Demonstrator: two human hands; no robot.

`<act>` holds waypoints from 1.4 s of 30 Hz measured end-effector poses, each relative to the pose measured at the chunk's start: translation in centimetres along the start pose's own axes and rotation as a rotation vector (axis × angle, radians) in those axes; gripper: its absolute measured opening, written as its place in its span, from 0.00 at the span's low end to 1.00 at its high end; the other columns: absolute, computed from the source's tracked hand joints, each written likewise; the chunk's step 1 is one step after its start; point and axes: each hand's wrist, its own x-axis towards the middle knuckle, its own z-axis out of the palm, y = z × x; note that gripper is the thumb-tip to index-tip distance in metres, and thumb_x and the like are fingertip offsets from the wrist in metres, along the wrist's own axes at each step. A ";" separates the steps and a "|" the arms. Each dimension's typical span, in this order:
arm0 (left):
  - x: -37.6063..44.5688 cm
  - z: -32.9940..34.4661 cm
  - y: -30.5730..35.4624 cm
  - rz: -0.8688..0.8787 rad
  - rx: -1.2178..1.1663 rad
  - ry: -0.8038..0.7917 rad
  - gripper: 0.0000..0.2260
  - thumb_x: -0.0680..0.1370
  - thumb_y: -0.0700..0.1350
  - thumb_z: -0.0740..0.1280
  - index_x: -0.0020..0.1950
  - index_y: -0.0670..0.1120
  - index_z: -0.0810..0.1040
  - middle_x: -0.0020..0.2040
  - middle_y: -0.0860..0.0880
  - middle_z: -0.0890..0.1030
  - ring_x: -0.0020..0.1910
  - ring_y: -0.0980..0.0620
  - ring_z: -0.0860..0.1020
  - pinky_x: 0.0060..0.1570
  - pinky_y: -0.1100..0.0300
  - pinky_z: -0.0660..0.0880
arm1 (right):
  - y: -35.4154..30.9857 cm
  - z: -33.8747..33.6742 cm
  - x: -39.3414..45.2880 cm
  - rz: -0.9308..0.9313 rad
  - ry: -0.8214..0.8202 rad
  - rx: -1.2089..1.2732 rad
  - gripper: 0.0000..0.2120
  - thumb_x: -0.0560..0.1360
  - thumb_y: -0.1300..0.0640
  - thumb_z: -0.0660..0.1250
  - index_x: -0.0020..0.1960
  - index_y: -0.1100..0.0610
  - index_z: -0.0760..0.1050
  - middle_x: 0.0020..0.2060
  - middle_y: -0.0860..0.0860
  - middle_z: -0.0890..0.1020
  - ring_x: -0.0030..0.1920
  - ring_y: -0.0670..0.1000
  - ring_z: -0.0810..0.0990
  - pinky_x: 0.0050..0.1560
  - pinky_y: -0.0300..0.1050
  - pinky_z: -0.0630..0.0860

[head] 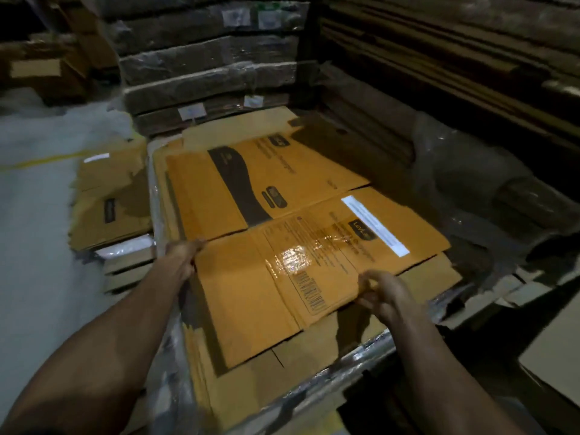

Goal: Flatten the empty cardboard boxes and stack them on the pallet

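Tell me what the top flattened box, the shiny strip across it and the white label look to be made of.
Flattened box: matte brown corrugated cardboard, judging by creases and printed panels. Shiny strip: likely clear plastic packing tape, given the glare. White label: probably a paper sticker, though it reflects brightly.

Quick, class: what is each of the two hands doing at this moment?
Left hand: grips the left edge of the flattened box.
Right hand: fingers curled on the same box's near edge, pinching it.
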 end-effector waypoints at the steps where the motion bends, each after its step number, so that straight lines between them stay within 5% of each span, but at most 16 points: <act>1: -0.1 0.7 -1.0 -0.051 0.061 0.007 0.14 0.80 0.37 0.68 0.64 0.34 0.75 0.55 0.37 0.80 0.50 0.41 0.80 0.52 0.49 0.76 | 0.8 0.1 0.9 0.003 0.026 -0.114 0.03 0.78 0.70 0.62 0.46 0.67 0.72 0.35 0.62 0.77 0.23 0.53 0.75 0.28 0.48 0.76; 4: -0.7 1.6 -3.2 -0.064 0.173 0.006 0.10 0.80 0.36 0.67 0.60 0.34 0.76 0.48 0.38 0.80 0.44 0.41 0.80 0.45 0.51 0.77 | 2.8 0.0 2.9 -0.008 0.101 -0.251 0.06 0.76 0.74 0.59 0.51 0.73 0.73 0.33 0.65 0.79 0.25 0.57 0.78 0.24 0.45 0.77; 8: 0.1 1.4 -3.9 0.020 0.206 0.032 0.11 0.80 0.37 0.65 0.61 0.36 0.76 0.53 0.37 0.81 0.44 0.42 0.79 0.49 0.49 0.78 | 2.6 0.5 4.2 -0.031 0.089 -0.222 0.09 0.73 0.76 0.59 0.51 0.72 0.75 0.36 0.65 0.80 0.31 0.59 0.80 0.25 0.44 0.77; 11: 0.8 1.5 -2.9 0.108 0.176 0.064 0.09 0.79 0.40 0.66 0.59 0.41 0.75 0.56 0.37 0.80 0.47 0.42 0.78 0.51 0.49 0.77 | 2.3 1.5 3.9 -0.019 0.021 -0.204 0.09 0.75 0.73 0.62 0.53 0.66 0.75 0.47 0.64 0.82 0.43 0.60 0.84 0.39 0.46 0.83; 14: 2.3 1.9 -1.7 0.149 0.241 -0.057 0.21 0.78 0.44 0.68 0.69 0.44 0.69 0.64 0.41 0.74 0.57 0.42 0.77 0.59 0.47 0.76 | 2.2 2.7 3.4 -0.029 -0.058 -0.307 0.02 0.79 0.68 0.63 0.48 0.64 0.74 0.48 0.63 0.81 0.47 0.60 0.83 0.54 0.55 0.81; 18: 2.9 3.0 -2.9 0.174 0.831 -0.091 0.29 0.76 0.54 0.69 0.73 0.43 0.67 0.73 0.44 0.67 0.73 0.39 0.64 0.71 0.43 0.65 | 2.8 2.3 3.1 -0.062 -0.018 -0.445 0.04 0.80 0.66 0.62 0.48 0.65 0.75 0.40 0.61 0.78 0.35 0.56 0.79 0.35 0.48 0.77; 22: -0.8 4.7 -4.4 0.293 0.810 -0.228 0.19 0.78 0.49 0.66 0.67 0.44 0.72 0.66 0.45 0.76 0.66 0.43 0.73 0.64 0.52 0.73 | 3.4 1.2 2.4 -0.123 0.022 -0.422 0.06 0.78 0.67 0.61 0.48 0.64 0.77 0.36 0.59 0.78 0.33 0.53 0.76 0.27 0.42 0.73; 26: -5.3 6.9 -5.7 0.478 0.836 -0.355 0.15 0.82 0.43 0.64 0.69 0.43 0.74 0.64 0.47 0.77 0.65 0.46 0.74 0.58 0.59 0.70 | 3.8 -0.6 0.6 -0.218 0.122 -0.442 0.11 0.79 0.63 0.65 0.60 0.62 0.77 0.50 0.57 0.80 0.48 0.54 0.78 0.53 0.52 0.79; 31: -10.3 10.0 -8.2 0.638 0.973 -0.566 0.24 0.82 0.47 0.63 0.77 0.43 0.65 0.76 0.44 0.67 0.75 0.44 0.64 0.71 0.56 0.63 | 5.8 -5.0 -4.7 -0.338 0.312 -0.573 0.23 0.82 0.53 0.64 0.74 0.59 0.68 0.67 0.57 0.75 0.64 0.57 0.75 0.59 0.46 0.69; 38: -20.6 18.0 -11.4 0.911 1.003 -0.916 0.25 0.82 0.48 0.63 0.77 0.41 0.65 0.76 0.43 0.68 0.75 0.45 0.65 0.71 0.56 0.63 | 8.7 -14.6 -10.1 -0.370 0.607 -0.543 0.30 0.76 0.40 0.65 0.71 0.57 0.70 0.65 0.56 0.78 0.64 0.59 0.75 0.62 0.52 0.74; 42: -26.1 23.2 -12.8 0.989 1.018 -1.049 0.26 0.82 0.51 0.62 0.77 0.42 0.65 0.75 0.43 0.69 0.74 0.44 0.66 0.70 0.50 0.67 | 7.9 -19.9 -11.8 -0.370 0.776 -0.554 0.30 0.77 0.42 0.66 0.73 0.58 0.68 0.69 0.58 0.75 0.70 0.60 0.71 0.68 0.52 0.70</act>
